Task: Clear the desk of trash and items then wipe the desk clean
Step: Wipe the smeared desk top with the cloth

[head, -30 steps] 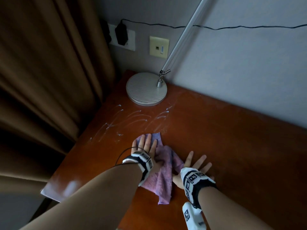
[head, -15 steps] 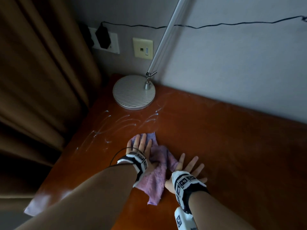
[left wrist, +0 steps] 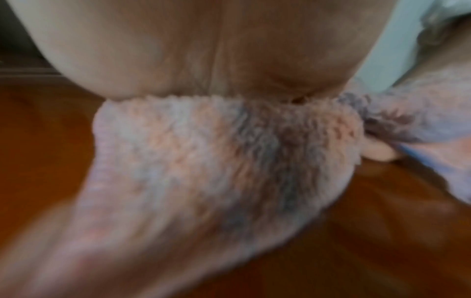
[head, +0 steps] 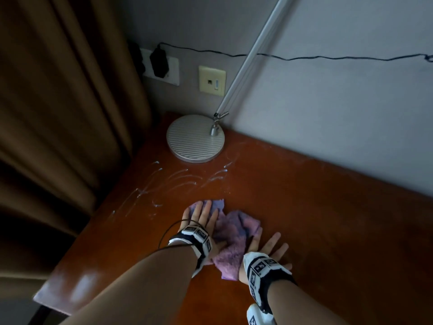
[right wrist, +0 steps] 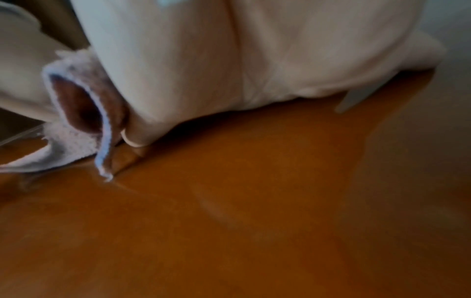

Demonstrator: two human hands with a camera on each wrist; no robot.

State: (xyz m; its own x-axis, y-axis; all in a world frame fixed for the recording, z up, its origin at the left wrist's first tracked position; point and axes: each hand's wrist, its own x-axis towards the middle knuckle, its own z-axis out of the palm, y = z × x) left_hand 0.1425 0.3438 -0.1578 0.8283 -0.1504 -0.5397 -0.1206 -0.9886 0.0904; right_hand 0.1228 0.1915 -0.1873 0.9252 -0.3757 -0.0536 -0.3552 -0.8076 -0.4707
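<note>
A purple fluffy cloth (head: 230, 242) lies bunched on the reddish-brown wooden desk (head: 328, 219). My left hand (head: 201, 218) presses flat on the cloth's left part, fingers straight and pointing toward the wall. My right hand (head: 269, 248) lies flat on the desk at the cloth's right edge, fingers spread, its thumb side against the cloth. In the left wrist view the cloth (left wrist: 216, 161) bulges out from under my palm. In the right wrist view the cloth's edge (right wrist: 81, 125) curls up beside my hand over the bare desk (right wrist: 254, 221). White wet streaks (head: 178, 179) mark the desk beyond the cloth.
A silver lamp base (head: 195, 138) stands in the desk's far left corner, its arm (head: 255, 50) slanting up to the right. Brown curtains (head: 58, 113) hang along the left edge. Wall sockets with a black plug (head: 159, 63) and a cord run along the grey wall.
Both hands stay flat on the cloth and desk in much the same pose. The view has shifted a little, so lamp and desk sit differently in the frame.
</note>
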